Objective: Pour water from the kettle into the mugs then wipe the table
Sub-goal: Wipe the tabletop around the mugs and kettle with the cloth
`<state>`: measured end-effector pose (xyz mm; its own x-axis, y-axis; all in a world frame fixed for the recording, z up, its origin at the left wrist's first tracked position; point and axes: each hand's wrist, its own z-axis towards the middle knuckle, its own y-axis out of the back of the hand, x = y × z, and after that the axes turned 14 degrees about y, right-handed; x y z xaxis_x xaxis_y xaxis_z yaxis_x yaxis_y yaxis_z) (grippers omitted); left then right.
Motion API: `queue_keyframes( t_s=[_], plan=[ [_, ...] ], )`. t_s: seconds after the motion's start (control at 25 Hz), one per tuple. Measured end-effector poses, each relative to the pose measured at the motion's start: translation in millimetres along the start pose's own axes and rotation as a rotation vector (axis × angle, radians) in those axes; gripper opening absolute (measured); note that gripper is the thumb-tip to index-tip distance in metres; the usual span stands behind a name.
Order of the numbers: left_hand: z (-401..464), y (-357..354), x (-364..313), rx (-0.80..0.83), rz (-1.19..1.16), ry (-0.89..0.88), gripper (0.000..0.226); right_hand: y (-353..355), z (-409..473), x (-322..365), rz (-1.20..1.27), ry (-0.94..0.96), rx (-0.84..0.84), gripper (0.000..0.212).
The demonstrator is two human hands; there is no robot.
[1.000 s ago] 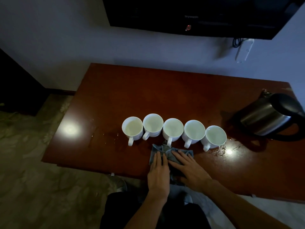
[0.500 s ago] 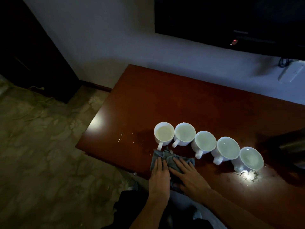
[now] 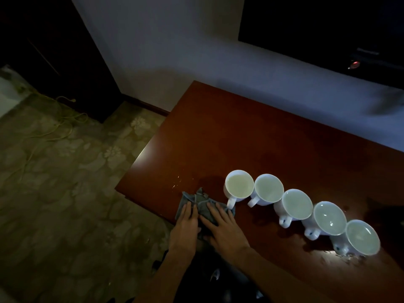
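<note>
Several white mugs stand in a diagonal row on the dark red table (image 3: pixel 240 136), from the leftmost mug (image 3: pixel 238 186) to the rightmost mug (image 3: pixel 361 237), each with water in it. A crumpled grey cloth (image 3: pixel 197 200) lies near the table's front left edge, just left of the leftmost mug. My left hand (image 3: pixel 185 229) and my right hand (image 3: pixel 225 230) both press flat on the cloth, fingers spread. Small water drops (image 3: pixel 178 182) glint on the table beyond the cloth. The kettle is out of view.
A wall-mounted television (image 3: pixel 328 33) hangs above the table's far side. The table's left edge (image 3: pixel 140 154) drops to a patterned floor (image 3: pixel 65 182) with a yellow cable (image 3: pixel 63 121). Spilled water (image 3: pixel 347 258) shines by the rightmost mug.
Both hands have slid the cloth leftward along the front edge, from in front of the middle mugs to left of the leftmost mug. The view has turned left and the kettle has left the frame.
</note>
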<state>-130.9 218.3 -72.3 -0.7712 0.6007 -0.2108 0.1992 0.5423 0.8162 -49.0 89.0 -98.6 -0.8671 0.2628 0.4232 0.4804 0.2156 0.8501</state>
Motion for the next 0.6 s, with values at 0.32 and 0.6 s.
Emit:
queue_keyframes(
  t_s=[0.32,0.6],
  plan=[
    [38.0,25.3,23.0,0.01,0.001,0.026,0.076,28.6,47.2,5.7,0.024,0.021,0.03,0.077],
    [59.0,40.0,31.9,0.025,-0.012,0.006,0.08,41.5,65.7,7.1,-0.012,-0.005,0.091,0.07]
  ],
)
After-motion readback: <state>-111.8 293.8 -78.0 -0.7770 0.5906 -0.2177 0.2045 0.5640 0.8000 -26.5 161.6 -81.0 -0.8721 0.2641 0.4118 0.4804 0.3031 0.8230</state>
